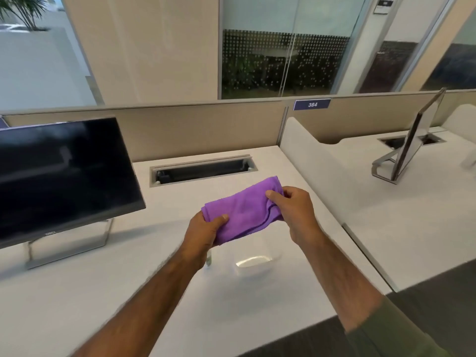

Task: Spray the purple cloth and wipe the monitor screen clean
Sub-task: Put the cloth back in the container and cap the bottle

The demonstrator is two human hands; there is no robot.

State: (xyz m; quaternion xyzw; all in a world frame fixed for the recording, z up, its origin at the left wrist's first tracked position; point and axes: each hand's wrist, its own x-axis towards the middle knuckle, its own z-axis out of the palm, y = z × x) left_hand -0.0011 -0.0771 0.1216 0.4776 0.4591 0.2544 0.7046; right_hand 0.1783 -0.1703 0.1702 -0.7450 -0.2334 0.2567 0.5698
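A folded purple cloth [244, 210] is held up above the white desk between both hands. My left hand [203, 235] pinches its near left corner, and my right hand [293, 212] grips its right end. The dark monitor screen [61, 176] stands at the left on a silver stand, switched off, well apart from the cloth. A slim clear object [209, 258], perhaps the spray bottle, shows just under my left hand, mostly hidden by it.
A clear plastic container [253, 262] sits on the white desk [154, 292] below the cloth. A cable slot [203, 170] opens at the back of the desk. A white divider [322, 171] separates the right-hand desk, where a second monitor [412, 140] stands edge-on.
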